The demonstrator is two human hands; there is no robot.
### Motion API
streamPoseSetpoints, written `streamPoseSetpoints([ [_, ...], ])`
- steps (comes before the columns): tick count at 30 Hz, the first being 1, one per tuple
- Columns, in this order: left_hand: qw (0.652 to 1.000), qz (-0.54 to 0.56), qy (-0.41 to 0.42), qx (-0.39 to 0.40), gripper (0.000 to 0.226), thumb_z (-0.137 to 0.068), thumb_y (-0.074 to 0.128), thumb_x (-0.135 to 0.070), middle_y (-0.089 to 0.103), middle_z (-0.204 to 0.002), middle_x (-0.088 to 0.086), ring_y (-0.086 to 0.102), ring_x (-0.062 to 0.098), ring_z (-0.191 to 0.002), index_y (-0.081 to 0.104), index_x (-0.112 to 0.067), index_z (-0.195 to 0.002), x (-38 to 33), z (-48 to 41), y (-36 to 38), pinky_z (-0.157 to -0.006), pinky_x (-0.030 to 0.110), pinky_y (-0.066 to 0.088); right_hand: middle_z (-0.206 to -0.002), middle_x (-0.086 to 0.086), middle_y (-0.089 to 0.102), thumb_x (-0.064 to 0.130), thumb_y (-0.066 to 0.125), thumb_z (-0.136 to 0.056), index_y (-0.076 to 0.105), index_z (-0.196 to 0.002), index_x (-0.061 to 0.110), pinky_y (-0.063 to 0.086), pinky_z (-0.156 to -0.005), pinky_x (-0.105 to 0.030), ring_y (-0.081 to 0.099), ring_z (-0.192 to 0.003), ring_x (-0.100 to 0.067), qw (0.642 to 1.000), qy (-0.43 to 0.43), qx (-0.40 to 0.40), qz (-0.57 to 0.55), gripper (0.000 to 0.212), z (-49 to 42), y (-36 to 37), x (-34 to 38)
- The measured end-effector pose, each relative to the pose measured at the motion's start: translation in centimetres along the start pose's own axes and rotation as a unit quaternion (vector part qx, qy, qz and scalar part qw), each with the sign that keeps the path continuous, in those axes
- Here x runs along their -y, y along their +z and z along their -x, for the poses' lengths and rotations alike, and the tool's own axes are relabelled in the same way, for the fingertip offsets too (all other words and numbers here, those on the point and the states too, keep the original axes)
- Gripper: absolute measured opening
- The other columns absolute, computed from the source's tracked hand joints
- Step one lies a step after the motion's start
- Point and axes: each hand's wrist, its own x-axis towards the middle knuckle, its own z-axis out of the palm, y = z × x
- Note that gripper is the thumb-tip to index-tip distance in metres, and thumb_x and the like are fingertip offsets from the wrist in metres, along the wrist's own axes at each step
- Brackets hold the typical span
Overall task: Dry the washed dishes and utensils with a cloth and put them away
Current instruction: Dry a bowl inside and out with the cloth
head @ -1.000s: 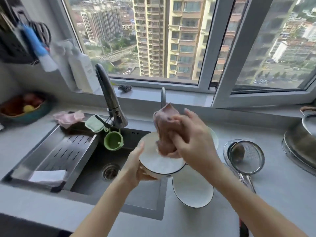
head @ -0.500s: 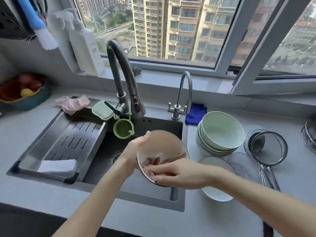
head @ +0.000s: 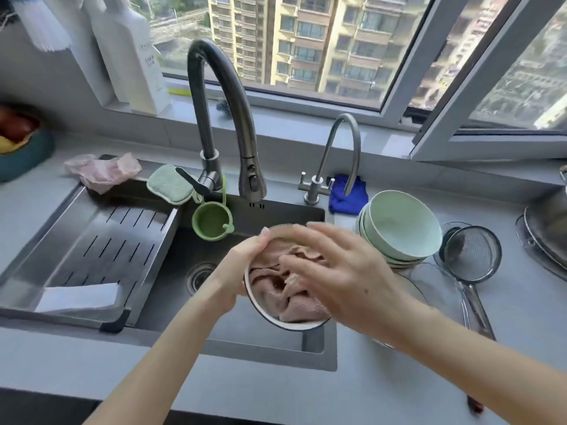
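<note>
Bowl (head: 293, 327) gripped at the rim, cloth (head: 291, 302) pressed inside

The left hand (head: 242, 271) grips the white, dark-edged bowl at its left rim. The thumb hooks over the edge and the fingers curl round the outer wall. The bowl is held above the right part of the sink (head: 254, 351), its mouth turned up toward the camera.

The right hand (head: 346, 277) lies across that mouth with fingers spread and roughly straight, pressing the pinkish-brown cloth into the hollow. The hand is motion-blurred, so its fingertips are not sharp. The cloth is bunched in folds and fills most of the inside, all of it within the rim.

Just right of the bowl, a stack of pale green bowls (head: 402, 228) stands on the grey counter (head: 521, 308). In front of the stack a white plate (head: 412, 288) lies partly hidden under the right forearm. A mesh strainer (head: 472, 254) lies beside them, its handle pointing toward the person.

Behind the bowl, the dark faucet (head: 221, 118) arches over the basin. A green silicone cup (head: 211, 222) hangs at its base, and a green scrub pad (head: 167, 184) rests beside it. A smaller tap (head: 343, 148) stands to the right, with a blue rag (head: 349, 194) behind it.

A slotted drain tray (head: 86, 234) spans the sink's left part. A white sponge (head: 79, 297) lies at its near end and a pink rag (head: 104, 171) at its far corner.
</note>
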Motion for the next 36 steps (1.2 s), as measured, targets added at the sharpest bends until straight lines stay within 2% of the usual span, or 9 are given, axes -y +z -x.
streamPoseSetpoints([
  [5, 0.998, -0.032, 0.051, 0.013, 0.05, -0.088, 0.049, -0.047, 0.068, -0.113, 0.016, 0.063, 0.029, -0.11, 0.069, -0.006, -0.108, 0.2, 0.3, 0.6, -0.102, 0.047, 0.042, -0.162, -0.003, 0.002, 0.055, 0.013, -0.097, 0.023, -0.149, 0.039, -0.003, -0.118, -0.049, -0.005, -0.148, -0.028, 0.948, -0.017, 0.317, 0.007, 0.055, 1.7, 3.5, 0.9],
  [9, 0.996, 0.028, 0.016, -0.08, 0.055, -0.083, 0.055, -0.047, 0.067, -0.112, 0.021, 0.063, 0.035, -0.106, 0.064, -0.001, -0.111, 1.3, 0.2, 1.5, -0.098, 0.048, 0.045, -0.162, 0.0, 0.003, 0.075, 0.01, -0.085, 0.007, -0.15, 0.043, 0.002, -0.12, -0.043, -0.004, -0.149, -0.021, 0.926, 0.094, 0.34, -0.136, 0.073, 2.4, 4.3, 2.4],
  [14, 0.979, 0.079, -0.067, -0.175, 0.052, -0.086, 0.056, -0.05, 0.061, -0.075, 0.017, 0.058, 0.031, -0.071, 0.066, 0.0, -0.094, 1.7, 0.0, 2.7, -0.08, 0.038, 0.046, -0.154, 0.016, 0.03, 0.056, 0.042, -0.09, 0.016, -0.151, 0.04, 0.025, -0.117, -0.035, 0.027, -0.141, -0.002, 0.793, 0.286, 0.215, -0.494, 0.068, 0.6, 4.9, 4.7],
  [18, 0.988, 0.054, -0.124, -0.07, 0.045, -0.093, 0.047, -0.044, 0.069, -0.077, 0.012, 0.067, 0.026, -0.064, 0.071, -0.006, -0.086, 1.2, 0.2, 1.5, -0.058, 0.027, 0.054, -0.149, 0.016, 0.04, 0.041, 0.054, -0.089, 0.034, -0.144, 0.034, 0.042, -0.1, -0.037, 0.036, -0.136, -0.006, 0.907, 0.112, 0.251, -0.318, 0.059, 3.4, 4.3, 3.6],
  [21, 0.984, -0.065, -0.163, -0.018, 0.051, -0.091, 0.046, -0.047, 0.065, -0.109, 0.022, 0.063, 0.038, -0.098, 0.064, -0.004, -0.113, 0.3, 0.0, 1.6, -0.095, 0.046, 0.046, -0.117, 0.016, 0.065, 0.036, 0.043, -0.097, 0.061, -0.118, 0.031, 0.044, -0.071, -0.031, 0.058, -0.113, -0.011, 0.96, -0.062, 0.25, -0.11, 0.028, 5.0, 3.5, 1.1],
  [23, 0.977, -0.096, -0.192, 0.005, 0.059, -0.089, 0.048, -0.049, 0.06, -0.12, 0.025, 0.057, 0.042, -0.111, 0.058, -0.003, -0.124, -0.5, -0.3, 1.8, -0.106, 0.054, 0.035, -0.091, 0.011, 0.069, 0.036, 0.026, -0.103, 0.067, -0.098, 0.027, 0.044, -0.063, -0.034, 0.063, -0.089, -0.016, 0.964, -0.097, 0.243, -0.045, 0.042, 4.9, 3.2, 0.0],
  [28, 0.993, 0.002, -0.118, -0.019, 0.047, -0.08, 0.059, -0.037, 0.066, -0.104, 0.015, 0.061, 0.031, -0.093, 0.062, -0.008, -0.117, 0.7, -0.3, 2.9, -0.09, 0.043, 0.045, -0.062, 0.004, 0.063, 0.016, 0.015, -0.098, 0.064, -0.069, 0.016, 0.046, -0.049, -0.03, 0.061, -0.059, -0.023, 0.994, -0.052, 0.092, -0.039, 0.057, 5.6, 4.0, 0.0],
  [33, 0.984, 0.086, -0.063, -0.141, 0.024, -0.071, 0.051, -0.014, 0.063, -0.1, 0.026, 0.065, 0.027, -0.074, 0.056, -0.005, -0.093, 4.4, 0.3, 5.9, -0.073, 0.028, 0.048, -0.099, 0.002, 0.075, 0.026, 0.036, -0.099, 0.073, -0.091, 0.009, 0.056, -0.064, -0.038, 0.069, -0.1, -0.021, 0.967, 0.175, -0.024, -0.182, 0.041, 5.3, 7.2, 3.9],
  [36, 0.989, 0.008, -0.132, -0.066, 0.037, -0.054, 0.053, -0.017, 0.058, -0.081, 0.017, 0.058, 0.03, -0.065, 0.056, -0.006, -0.09, 2.2, 0.0, 4.5, -0.065, 0.031, 0.042, -0.105, 0.005, 0.073, 0.032, 0.038, -0.1, 0.072, -0.101, 0.012, 0.05, -0.077, -0.026, 0.066, -0.105, -0.015, 0.977, 0.075, 0.002, -0.201, 0.04, 7.0, 6.7, 3.4],
])
